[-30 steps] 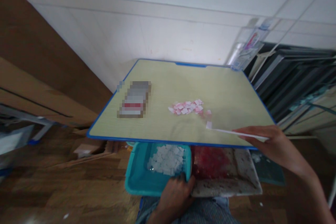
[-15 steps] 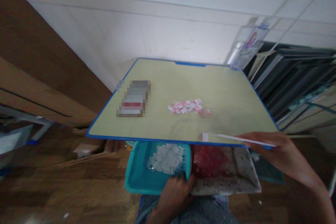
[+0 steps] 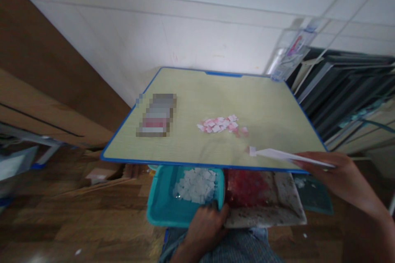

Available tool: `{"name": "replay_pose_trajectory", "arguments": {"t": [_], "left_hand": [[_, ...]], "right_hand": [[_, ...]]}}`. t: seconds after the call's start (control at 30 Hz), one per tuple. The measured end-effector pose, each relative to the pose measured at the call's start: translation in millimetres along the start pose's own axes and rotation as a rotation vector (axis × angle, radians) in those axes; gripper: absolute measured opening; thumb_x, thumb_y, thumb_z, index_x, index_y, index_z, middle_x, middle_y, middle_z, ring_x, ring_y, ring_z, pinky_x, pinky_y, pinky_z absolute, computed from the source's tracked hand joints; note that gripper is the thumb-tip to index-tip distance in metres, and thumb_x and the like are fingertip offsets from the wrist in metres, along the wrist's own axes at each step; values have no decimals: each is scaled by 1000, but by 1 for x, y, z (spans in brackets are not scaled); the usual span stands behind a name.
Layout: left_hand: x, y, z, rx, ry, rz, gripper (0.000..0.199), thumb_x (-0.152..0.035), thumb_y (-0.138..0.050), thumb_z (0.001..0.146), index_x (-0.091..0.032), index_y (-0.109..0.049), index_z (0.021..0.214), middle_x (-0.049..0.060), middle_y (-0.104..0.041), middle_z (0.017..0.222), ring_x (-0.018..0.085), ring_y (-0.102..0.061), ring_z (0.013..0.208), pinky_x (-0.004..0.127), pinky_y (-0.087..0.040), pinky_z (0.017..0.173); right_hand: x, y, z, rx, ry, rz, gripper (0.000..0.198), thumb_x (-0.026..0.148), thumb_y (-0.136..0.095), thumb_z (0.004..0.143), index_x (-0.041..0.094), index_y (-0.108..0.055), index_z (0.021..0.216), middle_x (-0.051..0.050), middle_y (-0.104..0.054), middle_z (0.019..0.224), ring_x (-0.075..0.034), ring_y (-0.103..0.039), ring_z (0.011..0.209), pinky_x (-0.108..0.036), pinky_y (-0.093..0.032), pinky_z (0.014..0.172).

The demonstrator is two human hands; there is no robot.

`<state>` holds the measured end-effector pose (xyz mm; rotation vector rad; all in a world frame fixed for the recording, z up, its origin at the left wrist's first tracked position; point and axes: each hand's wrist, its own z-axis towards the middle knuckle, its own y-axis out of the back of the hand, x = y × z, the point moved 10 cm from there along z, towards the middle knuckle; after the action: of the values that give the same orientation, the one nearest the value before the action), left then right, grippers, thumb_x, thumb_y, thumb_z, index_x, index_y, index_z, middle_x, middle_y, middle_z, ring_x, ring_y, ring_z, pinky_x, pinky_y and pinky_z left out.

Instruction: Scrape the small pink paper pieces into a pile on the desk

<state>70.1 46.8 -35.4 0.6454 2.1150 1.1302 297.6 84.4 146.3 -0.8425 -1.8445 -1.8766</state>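
Observation:
My right hand (image 3: 330, 168) is closed on slim white tweezers (image 3: 277, 154) at the front right of the folding table (image 3: 173, 148). At their tip, just over the tabletop, is a small white square piece (image 3: 252, 151). A loose pile of pink and white square pieces (image 3: 219, 124) lies mid-table. Below the front edge, my left hand (image 3: 206, 226) is closed on the near rim of a teal basin (image 3: 163, 213), its fingertips partly hidden. Inside the basin is a heap of white squares (image 3: 197, 185). A stained white tray (image 3: 265, 218) with red inside stands beside it.
A blurred-out flat object (image 3: 156, 115) lies on the table's left. At its back right corner stands a clear plastic bottle (image 3: 291, 55) against the wall. Dark flat panels (image 3: 348, 78) lean at the right. Wooden furniture (image 3: 55, 70) rises at left; cardboard (image 3: 101, 172) lies on the floor.
My right hand has moved slightly right, and the tweezers' tip with the white square has shifted right and away from the table's front edge. My left hand stays at the basin.

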Motion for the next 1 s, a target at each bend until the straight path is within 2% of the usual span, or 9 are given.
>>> {"name": "replay_pose_trajectory", "arguments": {"t": [0.07, 0.2, 0.37, 0.67, 0.8, 0.93, 1.0], "left_hand": [[-1, 0, 0, -1, -6, 4, 28, -28, -50, 77, -19, -47, 104, 9, -56, 85, 25, -54, 76, 34, -40, 64], [0, -2, 0, 18, 9, 28, 31, -28, -50, 78, -20, -46, 107, 8, -55, 84, 24, -54, 77, 33, -40, 65], [0, 0, -1, -9, 14, 18, 30, -29, -48, 79, -20, -47, 107, 9, -56, 82, 24, -54, 76, 34, -40, 65], [0, 0, 0, 7, 31, 12, 30, -28, -50, 77, -20, -49, 105, 9, -55, 84, 25, -54, 77, 33, -40, 65], [0, 1, 0, -2, 13, 22, 31, -30, -51, 77, -20, -47, 106, 8, -55, 85, 25, -54, 76, 33, -41, 64], [0, 2, -1, -19, 5, 13, 32, -28, -51, 76, -20, -47, 107, 9, -56, 86, 25, -54, 75, 34, -41, 64], [0, 2, -1, -24, -2, 10, 31, -27, -49, 77, -20, -47, 107, 10, -56, 87, 26, -54, 75, 35, -41, 63]], "right_hand": [[-2, 4, -2, -40, -20, 15, 24, 35, -55, 73, 18, -69, 84, -6, -69, 84, -25, -64, 74, -30, -51, 68], [-1, -2, 1, 29, -11, 1, 24, 35, -55, 73, 19, -70, 83, -5, -69, 86, -24, -64, 77, -27, -50, 70], [-8, 9, -2, 6, -39, -33, 23, 36, -55, 72, 20, -70, 81, -5, -70, 84, -24, -64, 75, -28, -51, 68], [-40, 10, -21, 8, -179, 91, 21, 35, -57, 71, 24, -69, 84, -2, -70, 84, -26, -64, 79, -28, -52, 68], [-44, 16, -19, -80, -174, 96, 18, 35, -60, 68, 28, -70, 81, 1, -70, 83, -24, -64, 78, -27, -51, 70], [-35, 26, -20, -180, -115, 33, 15, 35, -62, 65, 27, -70, 76, 1, -70, 79, -23, -65, 73, -25, -52, 68], [-28, 27, -19, -186, -79, 12, 16, 34, -62, 66, 26, -70, 77, 0, -70, 80, -23, -65, 73, -25, -52, 67]]}}
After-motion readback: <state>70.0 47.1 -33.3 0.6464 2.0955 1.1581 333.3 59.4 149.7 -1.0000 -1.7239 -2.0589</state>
